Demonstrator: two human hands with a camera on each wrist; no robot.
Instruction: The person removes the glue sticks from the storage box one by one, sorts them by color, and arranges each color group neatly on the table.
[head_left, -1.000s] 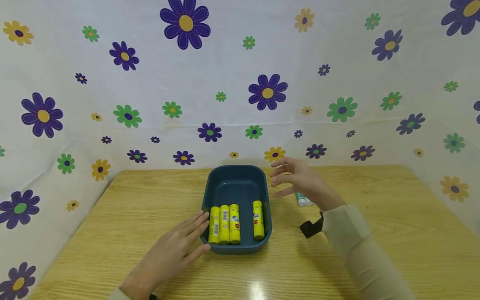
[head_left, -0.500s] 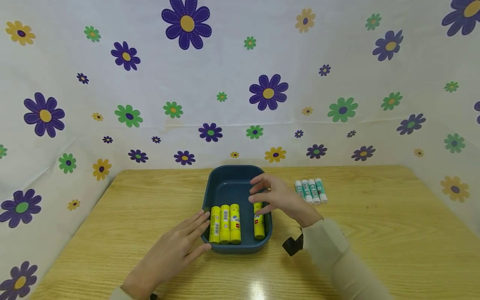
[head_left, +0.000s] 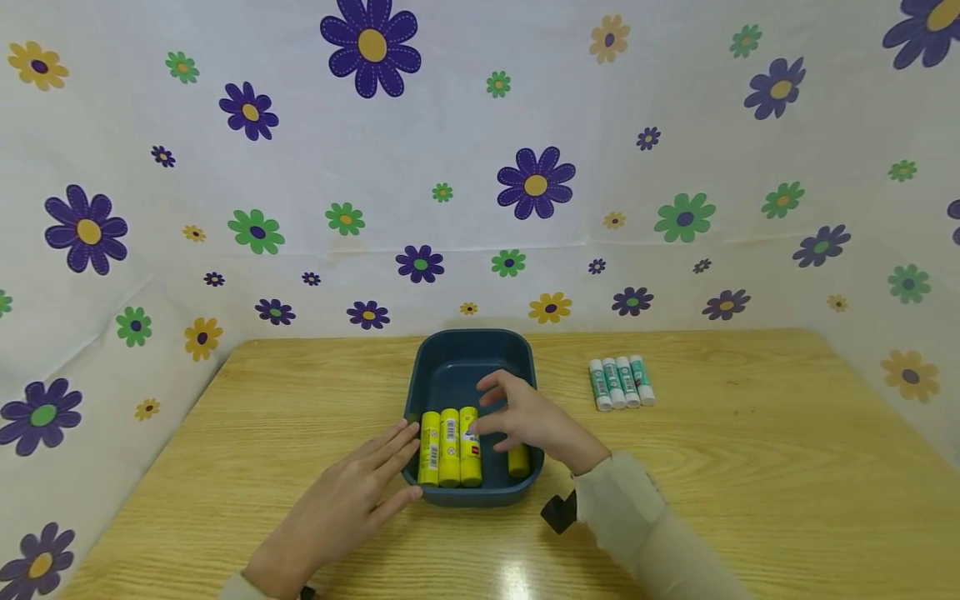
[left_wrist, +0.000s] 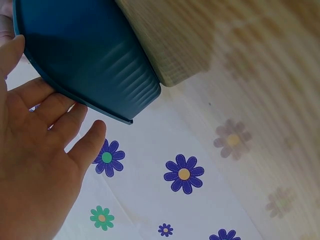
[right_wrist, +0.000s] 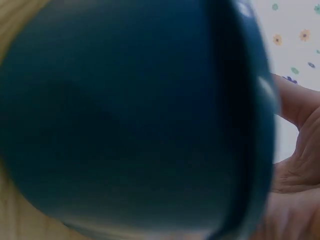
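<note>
Head view, bin: a dark blue plastic bin (head_left: 474, 367) sits on a wooden table (head_left: 225, 450), the landmark for everything below.
Head view, left hand: the left hand (head_left: 341, 500) lies flat with straight, slightly spread fingers, its fingertips touching the bin's near left wall; it grips nothing.
Head view, right hand: the right hand (head_left: 525, 417) reaches in over the bin's right side, forearm slanting in from the near right, fingers loosely bent and spread. Whether it touches anything cannot be told.
Head view, glue sticks: three yellow glue sticks (head_left: 448, 447) lie side by side in the bin's near left part; a fourth yellow stick (head_left: 517, 461) lies at the bin's near right, mostly hidden under the right hand.
Head view, green sticks: four green-and-white sticks (head_left: 621, 382) lie in a row right of the bin, well apart from it.
Left wrist view: the open palm and straight fingers (left_wrist: 60, 107) rest against the bin's rim (left_wrist: 100, 107).
Right wrist view: the bin's blurred blue wall (right_wrist: 125, 125) fills the frame; part of the right hand shows beside it.
</note>
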